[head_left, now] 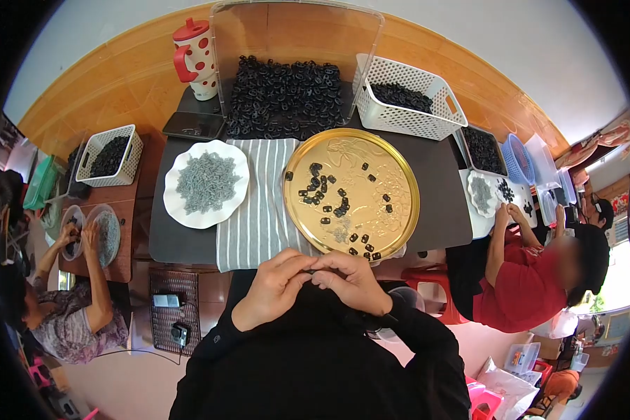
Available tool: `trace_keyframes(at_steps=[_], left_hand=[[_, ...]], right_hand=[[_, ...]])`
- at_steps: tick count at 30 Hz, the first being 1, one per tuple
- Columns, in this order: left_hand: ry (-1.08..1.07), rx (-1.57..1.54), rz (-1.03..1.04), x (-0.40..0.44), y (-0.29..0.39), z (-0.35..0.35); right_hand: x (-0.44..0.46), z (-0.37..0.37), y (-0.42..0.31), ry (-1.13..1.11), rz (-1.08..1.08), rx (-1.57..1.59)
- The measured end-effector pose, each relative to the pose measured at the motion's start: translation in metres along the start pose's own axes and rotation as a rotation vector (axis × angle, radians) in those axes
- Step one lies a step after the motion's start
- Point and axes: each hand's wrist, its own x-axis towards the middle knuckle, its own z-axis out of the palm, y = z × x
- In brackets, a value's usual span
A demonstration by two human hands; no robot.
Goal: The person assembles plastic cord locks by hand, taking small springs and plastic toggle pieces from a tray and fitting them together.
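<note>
Close to my body, at the table's front edge, my left hand (276, 285) and my right hand (353, 281) meet fingertip to fingertip. Both are closed in a pinch; whatever sits between the fingers is hidden or too small to name. Just beyond them lies a round gold tray (388, 164) with scattered small black plastic pieces (315, 183) and a little heap of tiny grey parts (341, 231). To the left, a white scalloped plate (177, 212) carries a pile of small grey pieces (206, 182). A grey striped cloth (252, 241) lies between plate and tray.
A clear bin (297, 28) of black pieces stands at the back, beside a white perforated basket (406, 126). A spotted tumbler (201, 63) and a dark phone-like slab (192, 126) are back left. People work at left (84, 308) and right (525, 280).
</note>
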Motion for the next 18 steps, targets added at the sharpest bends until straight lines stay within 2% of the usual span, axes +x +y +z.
trace_keyframes(at_steps=[2,3,5,6,8,18], left_hand=[[0.005,-0.036,-0.013,-0.001,-0.008,-0.001],[0.013,-0.131,-0.088,-0.004,-0.013,-0.002],[0.053,-0.359,-0.229,-0.010,-0.018,-0.001],[0.052,-0.363,-0.231,-0.011,-0.019,-0.002],[0.108,-0.479,-0.331,-0.012,-0.021,-0.003],[0.134,-0.549,-0.361,-0.017,-0.031,-0.005]], right_hand=[[0.005,-0.017,-0.013,-0.024,-0.213,-0.375],[0.009,-0.030,-0.010,0.053,-0.245,-0.496],[0.022,-0.059,-0.010,0.238,-0.489,-0.903],[0.025,-0.071,-0.013,0.258,-0.500,-1.068],[0.029,-0.086,-0.008,0.213,-0.447,-1.163],[0.044,-0.086,-0.004,-0.113,-0.559,-1.441]])
